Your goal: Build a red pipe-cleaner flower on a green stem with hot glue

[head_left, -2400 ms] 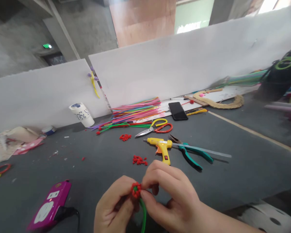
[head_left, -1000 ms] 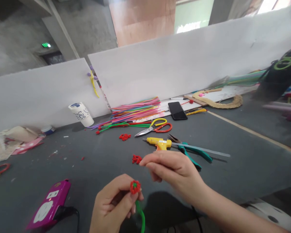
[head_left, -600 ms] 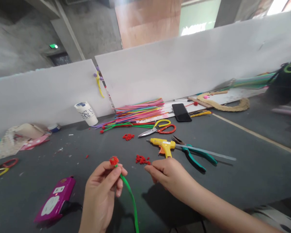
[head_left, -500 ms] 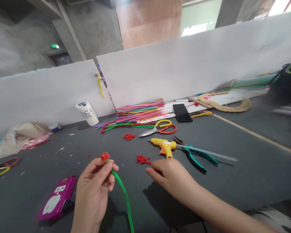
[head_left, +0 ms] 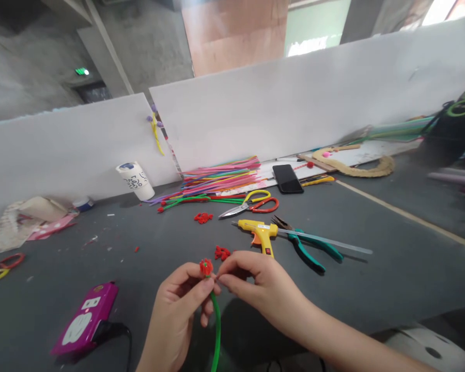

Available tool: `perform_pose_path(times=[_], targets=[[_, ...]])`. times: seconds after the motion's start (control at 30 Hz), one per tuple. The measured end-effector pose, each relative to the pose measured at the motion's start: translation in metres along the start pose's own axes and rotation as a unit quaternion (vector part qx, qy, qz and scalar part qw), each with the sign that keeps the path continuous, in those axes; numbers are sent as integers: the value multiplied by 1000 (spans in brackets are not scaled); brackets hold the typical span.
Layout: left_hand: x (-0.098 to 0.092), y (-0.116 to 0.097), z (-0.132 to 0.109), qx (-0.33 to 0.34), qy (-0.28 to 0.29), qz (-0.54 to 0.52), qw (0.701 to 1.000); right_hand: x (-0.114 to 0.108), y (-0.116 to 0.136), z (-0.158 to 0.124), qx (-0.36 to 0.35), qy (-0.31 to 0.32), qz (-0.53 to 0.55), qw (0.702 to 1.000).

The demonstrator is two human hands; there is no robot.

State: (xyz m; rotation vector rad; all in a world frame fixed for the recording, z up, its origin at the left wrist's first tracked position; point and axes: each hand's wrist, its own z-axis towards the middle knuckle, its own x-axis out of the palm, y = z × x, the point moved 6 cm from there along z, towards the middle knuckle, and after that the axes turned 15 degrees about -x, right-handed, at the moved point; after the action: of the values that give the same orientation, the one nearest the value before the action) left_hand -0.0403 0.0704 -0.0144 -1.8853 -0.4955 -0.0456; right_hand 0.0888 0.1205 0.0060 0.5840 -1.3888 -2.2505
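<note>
My left hand pinches a green pipe cleaner stem just below its small red coiled head. My right hand is close beside that head, thumb and forefinger pinched together right of it; what they hold is too small to make out. A little heap of red pieces lies on the grey table just beyond my fingers. A second red heap lies farther back.
A yellow glue gun, green-handled pliers, scissors, a bundle of coloured pipe cleaners, a black phone and a paper cup lie beyond. A magenta power strip sits at left. White boards back the table.
My right hand left the flower, reached out to the red pieces and has come back beside the red head. My left hand swung the stem left, then returned to centre.
</note>
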Motion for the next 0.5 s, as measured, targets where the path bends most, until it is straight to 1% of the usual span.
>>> perform_pose_path(times=[0.1, 0.2, 0.27, 0.3, 0.4, 0.43, 0.5], targets=[[-1, -3, 0, -11, -13, -21, 1000, -5, -1, -2, 1, -12, -19, 1000], [1, -2, 0, -36, 4, -37, 999, -9, -2, -2, 4, -34, -22, 999], [3, 0, 0, -49, 14, -36, 998, -9, -3, -2, 14, -48, 2, 999], [3, 1, 1, -52, 18, -33, 998, -7, -5, -2, 23, -46, 34, 998], [6, 4, 1, -55, 30, -25, 998, 5, -11, -2, 50, -10, 141, 989], [6, 4, 1, -55, 33, -24, 998, 8, -13, -2, 52, -1, 154, 987], [7, 4, 2, -55, 33, -23, 998, 9, -16, -2, 51, 3, 131, 990]])
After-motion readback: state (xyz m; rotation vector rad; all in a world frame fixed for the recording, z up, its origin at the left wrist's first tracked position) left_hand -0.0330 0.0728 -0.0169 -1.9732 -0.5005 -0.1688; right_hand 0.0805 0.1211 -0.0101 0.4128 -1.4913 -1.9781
